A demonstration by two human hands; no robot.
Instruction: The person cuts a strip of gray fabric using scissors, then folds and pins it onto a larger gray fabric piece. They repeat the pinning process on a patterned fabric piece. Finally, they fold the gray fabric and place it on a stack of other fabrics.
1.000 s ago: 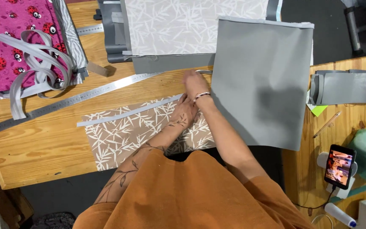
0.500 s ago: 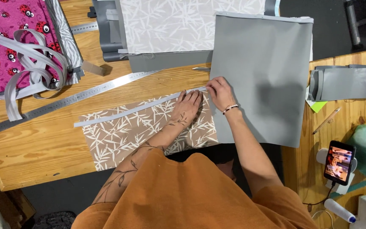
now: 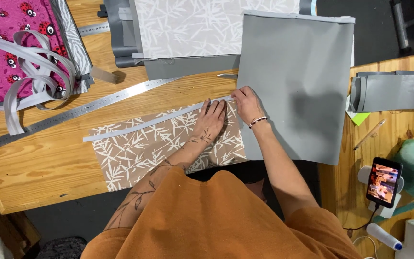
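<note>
Grey strip (image 3: 154,121) lies along the upper edge of the leaf-print tan fabric (image 3: 140,151), running from that fabric's left end up to its right corner, all on the wooden table (image 3: 39,168).

From the head camera, the left hand (image 3: 212,122) rests flat and open on the tan fabric, fingers spread and pressing down just below the strip's right part. The right hand (image 3: 246,103) sits just beside it, at the fabric's right corner, fingertips pinched on the strip's end (a beaded bracelet shows at the wrist). That same corner touches the large grey panel (image 3: 295,86), which spreads away from the fabric on the right.

Above the tan fabric a long steel ruler (image 3: 80,111) slants across the table, close to the strip but apart from it. Farther up and left of the fabric lies magenta ladybird-print fabric (image 3: 10,48) with loose grey straps (image 3: 34,72) coiled on it. A pale leaf-print piece (image 3: 192,26) lies above the fabric. Well right of it, past the grey panel, a phone (image 3: 384,181) stands lit on its holder, with a pencil (image 3: 369,134) nearby.
</note>
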